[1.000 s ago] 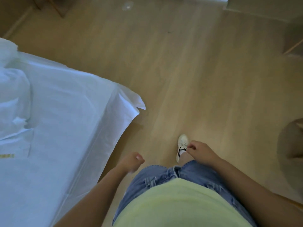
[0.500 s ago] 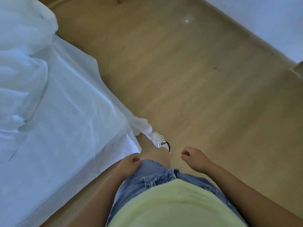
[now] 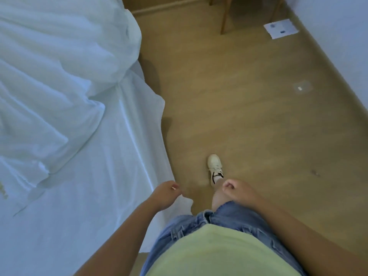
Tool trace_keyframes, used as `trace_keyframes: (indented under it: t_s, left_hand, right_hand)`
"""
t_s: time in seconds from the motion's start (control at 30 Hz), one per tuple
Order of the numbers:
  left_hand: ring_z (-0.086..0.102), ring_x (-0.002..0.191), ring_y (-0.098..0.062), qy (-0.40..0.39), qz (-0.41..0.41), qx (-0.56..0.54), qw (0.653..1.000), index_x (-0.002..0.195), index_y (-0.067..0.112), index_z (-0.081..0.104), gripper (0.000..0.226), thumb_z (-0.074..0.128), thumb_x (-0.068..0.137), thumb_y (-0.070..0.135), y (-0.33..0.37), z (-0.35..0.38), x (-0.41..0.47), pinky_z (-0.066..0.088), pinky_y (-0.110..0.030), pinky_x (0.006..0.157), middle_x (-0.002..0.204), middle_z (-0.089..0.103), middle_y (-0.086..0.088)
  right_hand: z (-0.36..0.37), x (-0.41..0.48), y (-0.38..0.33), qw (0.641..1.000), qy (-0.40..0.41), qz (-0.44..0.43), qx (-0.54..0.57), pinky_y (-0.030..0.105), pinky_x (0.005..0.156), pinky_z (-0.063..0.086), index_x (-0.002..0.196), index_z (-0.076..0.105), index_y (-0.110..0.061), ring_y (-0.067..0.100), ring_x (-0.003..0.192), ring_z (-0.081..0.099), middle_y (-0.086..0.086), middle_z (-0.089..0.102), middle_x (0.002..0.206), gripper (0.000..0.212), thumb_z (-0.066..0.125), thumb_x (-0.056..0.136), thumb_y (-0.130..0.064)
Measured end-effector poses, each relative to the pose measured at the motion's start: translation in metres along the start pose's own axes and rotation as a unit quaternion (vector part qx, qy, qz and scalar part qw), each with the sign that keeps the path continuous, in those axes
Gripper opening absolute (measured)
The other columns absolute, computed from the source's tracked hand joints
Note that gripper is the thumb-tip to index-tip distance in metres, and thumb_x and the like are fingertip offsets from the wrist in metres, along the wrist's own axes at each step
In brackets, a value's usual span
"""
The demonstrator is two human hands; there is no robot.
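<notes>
A person stands beside a white sheet (image 3: 99,176). The left hand (image 3: 166,193) and right hand (image 3: 237,191) hang empty, fingers loosely curled, probably mid-stride. The sheet's draped edge lies just beside the left fingers, untouched.

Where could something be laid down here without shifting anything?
The smooth sheet between the bunched duvet and the left hand lies flat. The floor between bed and wall is bare up to the paper and chair legs. Crowded: the duvet end.

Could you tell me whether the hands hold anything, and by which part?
Nothing is held: left hand and right hand are loosely curled and empty, near the bed.
</notes>
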State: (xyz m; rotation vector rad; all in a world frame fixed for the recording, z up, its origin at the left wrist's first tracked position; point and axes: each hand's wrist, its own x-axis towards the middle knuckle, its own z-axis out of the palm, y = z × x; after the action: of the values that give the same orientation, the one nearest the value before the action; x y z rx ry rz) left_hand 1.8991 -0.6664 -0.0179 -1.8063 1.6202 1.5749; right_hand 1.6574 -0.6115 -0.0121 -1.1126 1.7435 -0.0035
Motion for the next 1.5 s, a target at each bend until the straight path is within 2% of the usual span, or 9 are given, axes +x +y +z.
trace_keyframes:
  t_s: [0.3,0.43,0.67,0.83,0.9,1.0,1.13,1.3,1.5]
  left_hand:
    - [0.061,0.099,-0.030,0.141,-0.196,-0.255,0.936,0.107,0.004,0.062,0.024,0.057,0.092,0.022,0.016,-0.135,0.068,0.047,-0.035,0.088,0.107,0.063,-0.015]
    - [0.059,0.078,-0.018,0.205,-0.210,-0.404,0.866,0.106,0.007,0.060,0.021,0.056,0.092,0.023,0.016,-0.199,0.094,0.046,-0.026,0.061,0.098,0.062,-0.010]
    - [0.037,0.131,-0.029,0.374,-0.272,-0.466,0.754,0.147,0.015,0.022,0.078,0.064,0.086,0.036,-0.033,-0.317,0.192,0.035,-0.039,0.104,0.144,0.033,-0.015]
    - [0.033,0.132,-0.038,0.376,-0.403,-0.694,0.463,0.148,0.010,0.010,0.102,0.065,0.077,0.058,-0.083,-0.386,0.252,0.031,-0.043,0.105,0.149,0.023,-0.019]
    - [0.034,0.130,-0.038,0.327,-0.446,-0.727,0.408,0.147,0.010,0.008,0.109,0.069,0.071,0.061,-0.091,-0.393,0.272,0.035,-0.045,0.102,0.146,0.022,-0.017]
    - [0.041,0.122,-0.038,0.322,-0.489,-0.661,0.469,0.137,0.005,0.023,0.092,0.073,0.074,0.050,-0.094,-0.387,0.300,0.041,-0.042,0.098,0.135,0.034,-0.018]
    - [0.056,0.095,-0.033,0.440,-0.454,-0.569,0.526,0.088,0.008,0.046,0.018,0.051,0.094,0.024,-0.091,-0.379,0.322,0.037,-0.031,0.073,0.097,0.059,-0.013]
    - [0.055,0.079,-0.028,0.410,-0.321,-0.516,0.680,0.073,0.014,0.044,0.022,0.045,0.095,0.020,-0.015,-0.413,0.362,0.030,-0.029,0.062,0.081,0.060,-0.011]
    - [0.054,0.081,-0.025,0.251,-0.146,-0.513,0.808,0.081,0.015,0.047,0.017,0.050,0.094,0.026,0.082,-0.500,0.426,0.038,-0.032,0.067,0.076,0.051,0.000]
  right_hand:
    - [-0.145,0.204,-0.213,0.968,-0.125,-0.135,-0.173,0.027,0.057,0.036,0.093,0.059,-0.017,0.013,0.063,0.048,0.003,0.059,0.084,0.015,0.047,0.095,-0.025]
    - [-0.132,0.267,-0.326,0.935,-0.171,-0.202,-0.238,0.028,0.061,0.036,0.098,0.061,-0.006,0.017,0.071,0.051,0.005,0.059,0.085,0.020,0.049,0.093,-0.020]
    - [-0.035,0.379,-0.472,0.893,-0.200,-0.261,-0.307,0.025,0.085,0.036,0.126,0.048,-0.012,0.015,0.104,0.047,0.004,0.049,0.124,0.037,0.052,0.092,-0.028]
    - [0.048,0.429,-0.527,0.937,-0.181,-0.206,-0.218,0.034,0.100,0.040,0.135,0.039,-0.010,0.025,0.123,0.046,0.007,0.045,0.133,0.079,0.067,0.076,-0.054]
    - [0.078,0.439,-0.536,0.952,-0.168,-0.167,-0.195,0.040,0.105,0.038,0.143,0.029,-0.011,0.029,0.129,0.041,0.009,0.037,0.142,0.098,0.072,0.068,-0.059]
    - [0.111,0.460,-0.541,0.970,-0.142,-0.097,-0.172,0.035,0.102,0.035,0.144,0.022,-0.011,0.030,0.130,0.039,0.011,0.031,0.144,0.101,0.076,0.068,-0.051]
    - [0.116,0.495,-0.546,0.946,-0.168,-0.143,-0.236,0.029,0.087,0.039,0.132,0.036,-0.008,0.033,0.115,0.053,0.011,0.051,0.129,0.056,0.060,0.082,-0.011]
    - [0.049,0.533,-0.560,0.856,-0.267,-0.262,-0.357,0.027,0.079,0.039,0.124,0.050,-0.011,0.031,0.105,0.057,0.010,0.062,0.113,0.040,0.048,0.084,-0.011]
    - [-0.108,0.620,-0.612,0.842,-0.155,-0.244,-0.456,0.034,0.075,0.039,0.112,0.052,-0.003,0.037,0.102,0.054,0.016,0.058,0.105,0.028,0.052,0.091,-0.021]
